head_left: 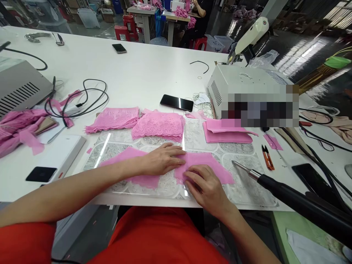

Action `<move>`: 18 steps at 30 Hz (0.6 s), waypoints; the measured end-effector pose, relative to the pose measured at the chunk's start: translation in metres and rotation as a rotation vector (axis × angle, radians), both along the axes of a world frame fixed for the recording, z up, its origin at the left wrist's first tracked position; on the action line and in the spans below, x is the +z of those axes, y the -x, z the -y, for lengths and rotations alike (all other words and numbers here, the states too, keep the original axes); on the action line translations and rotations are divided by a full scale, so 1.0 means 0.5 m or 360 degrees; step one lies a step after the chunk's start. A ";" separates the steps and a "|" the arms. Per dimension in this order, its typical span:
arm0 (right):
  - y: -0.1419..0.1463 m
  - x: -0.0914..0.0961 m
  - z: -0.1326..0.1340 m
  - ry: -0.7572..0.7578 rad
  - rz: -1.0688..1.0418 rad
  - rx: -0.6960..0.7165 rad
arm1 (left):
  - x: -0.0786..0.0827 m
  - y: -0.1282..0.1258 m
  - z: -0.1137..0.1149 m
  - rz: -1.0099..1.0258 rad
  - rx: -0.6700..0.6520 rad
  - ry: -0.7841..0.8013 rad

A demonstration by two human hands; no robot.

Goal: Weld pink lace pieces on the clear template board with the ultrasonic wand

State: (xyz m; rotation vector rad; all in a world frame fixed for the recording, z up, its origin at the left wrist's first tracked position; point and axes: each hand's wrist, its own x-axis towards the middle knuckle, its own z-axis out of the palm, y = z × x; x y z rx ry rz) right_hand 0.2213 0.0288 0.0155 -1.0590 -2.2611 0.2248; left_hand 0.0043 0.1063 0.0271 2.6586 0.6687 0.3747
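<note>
Left hand (164, 159): Lay palm down across the mat's (198, 137) middle, fingers stretched and slightly parted.
Pink cloth (205, 164): Spread over the mat's near half, showing on both sides of the left hand; whether it was one piece or two could not be told.
Right hand (205, 183): Rested curled fingers on the cloth right of the mat's middle; whether they pinched it could not be told.
Pointed tool (288, 198): Reached over the mat's right end, metal tip near the cloth.
Snag risk: An outward swing of the right hand could have brushed the tip, scorching cloth or fingers had it been hot.
Crease risk: Thin cloth could have bunched had the left hand's pressure slackened.
White table (154, 69): Bore a grey box (22, 84) left of the mat, lace stacks (159, 125) along its far edge, a phone (176, 102) beyond, and orange snips (267, 157) beside its right edge.
Workroom: Well beyond the mat stood red stools (129, 27), then a seated co-worker (203, 14), then shiny floor (288, 40).
</note>
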 end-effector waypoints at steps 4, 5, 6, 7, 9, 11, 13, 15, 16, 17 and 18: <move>0.022 0.002 -0.005 -0.0055 -0.0023 0.0014 | -0.007 0.000 0.003 -0.0060 -0.0005 -0.0155; 0.021 0.003 -0.006 -0.0070 -0.0032 0.0031 | -0.009 0.001 0.005 -0.0089 0.0008 -0.0198; 0.017 0.004 -0.008 -0.0076 -0.0049 0.0039 | -0.012 0.003 0.007 -0.0117 0.0028 -0.0237; 0.007 0.005 -0.009 -0.0076 -0.0076 0.0023 | -0.014 0.004 0.008 -0.0141 0.0049 -0.0270; -0.026 0.006 -0.011 -0.0083 -0.0143 -0.0106 | -0.017 0.004 0.011 -0.0174 0.0080 -0.0308; -0.071 0.005 -0.010 -0.0116 -0.0162 -0.0314 | -0.015 -0.002 0.012 -0.0184 0.0059 -0.0311; -0.117 0.001 -0.005 -0.0158 -0.0100 -0.0479 | -0.011 -0.016 0.010 -0.0179 -0.0020 -0.0290; -0.151 -0.007 0.004 -0.0174 -0.0025 -0.0555 | -0.008 -0.039 0.006 -0.0171 -0.0127 -0.0267; -0.164 -0.011 0.010 -0.0169 0.0005 -0.0571 | -0.008 -0.052 0.003 -0.0172 -0.0170 -0.0253; -0.172 -0.016 0.016 -0.0159 0.0027 -0.0581 | -0.008 -0.065 0.000 -0.0179 -0.0205 -0.0237; -0.179 -0.020 0.022 -0.0150 0.0039 -0.0591 | -0.010 -0.077 -0.003 -0.0192 -0.0225 -0.0223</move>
